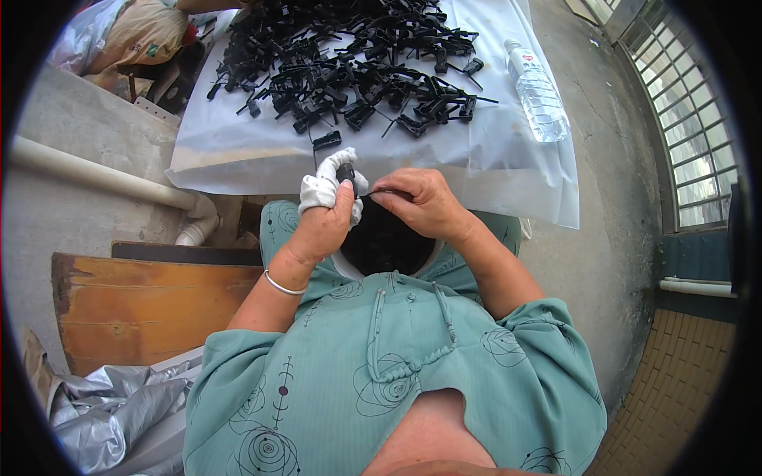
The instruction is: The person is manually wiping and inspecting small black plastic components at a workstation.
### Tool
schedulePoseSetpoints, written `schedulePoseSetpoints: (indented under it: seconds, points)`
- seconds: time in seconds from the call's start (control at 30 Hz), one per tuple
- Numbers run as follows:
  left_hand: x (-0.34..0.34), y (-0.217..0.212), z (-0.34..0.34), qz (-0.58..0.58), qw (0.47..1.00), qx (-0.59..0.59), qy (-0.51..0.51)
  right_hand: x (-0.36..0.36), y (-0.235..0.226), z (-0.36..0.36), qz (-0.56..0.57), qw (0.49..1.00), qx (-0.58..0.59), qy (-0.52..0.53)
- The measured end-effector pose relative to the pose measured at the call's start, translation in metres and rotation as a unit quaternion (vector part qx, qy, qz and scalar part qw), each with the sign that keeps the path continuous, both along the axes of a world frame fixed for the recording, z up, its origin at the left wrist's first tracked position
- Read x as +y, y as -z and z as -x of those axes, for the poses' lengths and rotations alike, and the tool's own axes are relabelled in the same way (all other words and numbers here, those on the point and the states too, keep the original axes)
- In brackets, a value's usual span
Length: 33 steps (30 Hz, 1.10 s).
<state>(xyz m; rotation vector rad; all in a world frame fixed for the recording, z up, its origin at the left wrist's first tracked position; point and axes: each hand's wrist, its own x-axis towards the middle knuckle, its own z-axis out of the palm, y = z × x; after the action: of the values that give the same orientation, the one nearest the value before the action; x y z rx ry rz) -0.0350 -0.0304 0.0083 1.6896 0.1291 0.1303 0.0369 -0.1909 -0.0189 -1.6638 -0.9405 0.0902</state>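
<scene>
My left hand [327, 216], with white cloth [319, 189] wrapped over its fingers, is closed around a small black plastic part [346, 173]. Close beside it, my right hand [427, 203] pinches a slim dark piece [392, 191], whose tip reaches toward the black part. What kind of piece it is cannot be made out. Below both hands, a round container with a pale rim [347, 267] sits between my knees, and its inside looks dark. Just beyond my left fingers, a single black part [326, 140] lies near the table's front edge.
A big heap of black plastic parts [357, 67] covers the far side of the table with its white plastic sheet [238, 155]. A water bottle [538, 95] lies at the right. Left are a white pipe [103, 166], a wooden board [151, 309] and silver sheeting [111, 408].
</scene>
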Motion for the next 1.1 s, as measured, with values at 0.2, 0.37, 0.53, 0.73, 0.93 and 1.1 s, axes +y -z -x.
schedulePoseSetpoints:
  seconds: [0.2,0.37,0.53,0.73,0.93,1.1]
  points:
    - [0.006,-0.016,0.004,-0.006,0.994,0.023,0.109,0.01,-0.008,0.004,0.024,0.982,0.184,-0.03]
    - [0.008,-0.014,0.005,-0.036,0.996,0.006,0.082,0.017,-0.012,0.008,-0.022,0.982,0.184,-0.032]
    - [0.004,-0.004,0.002,-0.122,0.99,-0.068,0.032,0.025,-0.013,0.007,0.021,0.998,0.043,-0.04]
    - [0.015,0.0,0.014,-0.261,0.964,-0.047,0.029,0.04,0.004,0.012,0.052,0.99,0.12,-0.052]
    - [0.057,0.006,0.02,-0.416,0.906,-0.076,0.01,0.056,0.005,-0.009,0.124,0.975,-0.149,0.111]
    - [0.074,0.0,-0.036,-0.417,0.885,-0.198,-0.058,0.07,-0.008,-0.025,0.159,0.964,-0.176,0.122]
